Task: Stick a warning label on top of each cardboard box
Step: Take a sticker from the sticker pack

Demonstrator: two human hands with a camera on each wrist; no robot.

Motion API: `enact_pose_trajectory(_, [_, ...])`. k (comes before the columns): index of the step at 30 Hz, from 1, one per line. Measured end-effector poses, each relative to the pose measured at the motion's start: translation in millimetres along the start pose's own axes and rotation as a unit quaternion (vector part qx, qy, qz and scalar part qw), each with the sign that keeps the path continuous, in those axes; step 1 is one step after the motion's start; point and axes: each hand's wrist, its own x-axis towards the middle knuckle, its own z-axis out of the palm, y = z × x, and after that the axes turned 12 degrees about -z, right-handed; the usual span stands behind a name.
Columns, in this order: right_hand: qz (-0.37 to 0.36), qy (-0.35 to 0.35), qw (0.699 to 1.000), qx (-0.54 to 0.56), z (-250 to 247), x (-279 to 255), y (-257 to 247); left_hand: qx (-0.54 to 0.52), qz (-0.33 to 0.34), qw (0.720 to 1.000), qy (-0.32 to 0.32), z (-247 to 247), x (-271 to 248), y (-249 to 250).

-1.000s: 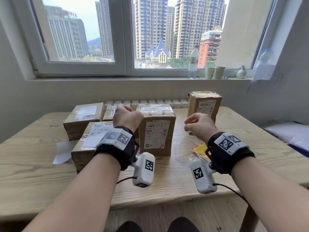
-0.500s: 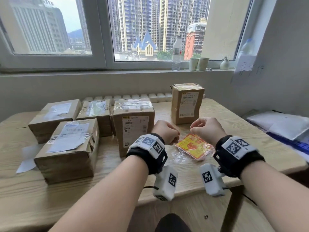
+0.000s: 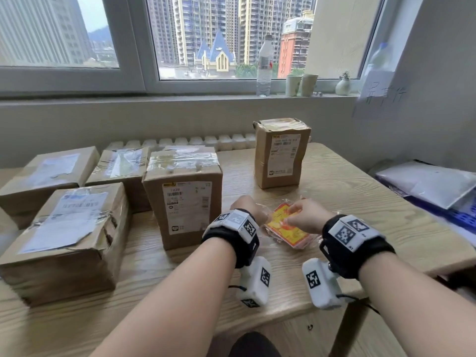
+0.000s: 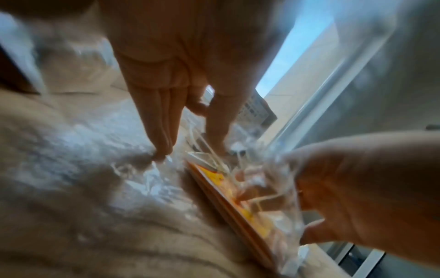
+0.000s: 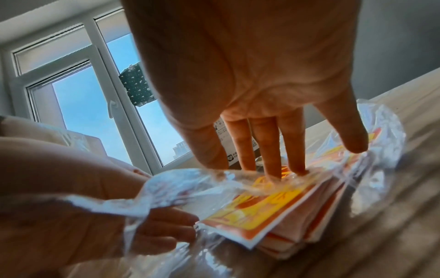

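Note:
Several cardboard boxes stand on the wooden table point(image 3: 347, 191): a tall one point(image 3: 183, 197) at the centre, an upright one point(image 3: 282, 153) behind right, and flat ones at left point(image 3: 69, 238). Right of the tall box lies a stack of orange and yellow warning labels point(image 3: 286, 229) point(image 5: 266, 205) in a crumpled clear plastic bag point(image 5: 147, 193) point(image 4: 269, 188). My left hand point(image 3: 248, 210) point(image 4: 190, 135) pinches the bag's open edge at the stack's left. My right hand point(image 3: 298, 215) point(image 5: 266, 169) reaches into the bag, its straight fingers touching the top label.
A water bottle point(image 3: 264, 65), two cups point(image 3: 301, 85) and a small vase point(image 3: 342, 85) stand on the windowsill. White plastic packages point(image 3: 432, 181) lie off the table's right side. Two more flat boxes point(image 3: 46, 173) point(image 3: 121, 168) fill the back left.
My left hand left the tall box's top and came down right to the label bag. Both hands dropped onto the bag, and my right hand uncurled into it.

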Motion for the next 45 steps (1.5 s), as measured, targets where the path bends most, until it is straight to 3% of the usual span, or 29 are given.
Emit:
enact_pose_trajectory(11, [-0.002, 0.000, 1.000, 0.021, -0.9, 13.1, -1.4, -0.028, -0.006, 0.996, 0.080, 9.1, 13.2, 15.5])
enact_pose_trajectory(14, [-0.002, 0.005, 1.000, 0.008, 0.3, 13.0, -3.0, -0.011, 0.012, 0.996, 0.083, 4.6, 12.1, 16.9])
enact_pose_trajectory(19, [0.004, 0.011, 1.000, 0.003, 1.4, 11.2, -5.2, 0.057, 0.072, 0.981, 0.169, -3.4, 5.0, 18.3])
enact_pose_trajectory(25, [-0.011, 0.035, 0.999, -0.001, 0.9, 5.0, -8.9, 0.043, 0.103, 0.969, 0.219, -12.9, -6.4, 18.7])
enact_pose_trajectory(34, [-0.060, 0.130, 0.988, 0.063, -5.5, 0.9, -15.5, -0.076, 0.063, 0.981, 0.166, -23.2, -28.7, 26.7])
enact_pose_trajectory(39, [-0.100, 0.190, 0.975, 0.065, -17.6, -5.6, -27.2, -0.104, 0.102, 0.979, 0.144, -39.8, -44.7, 40.8])
enact_pose_trajectory(42, [-0.133, 0.236, 0.958, 0.098, -27.1, -10.6, -38.3, -0.101, 0.132, 0.973, 0.158, -55.5, -55.4, 48.0])
enact_pose_trajectory(45, [-0.175, 0.238, 0.947, 0.129, -31.4, -14.3, -46.4, -0.072, 0.167, 0.965, 0.190, -72.8, -67.2, 52.1])
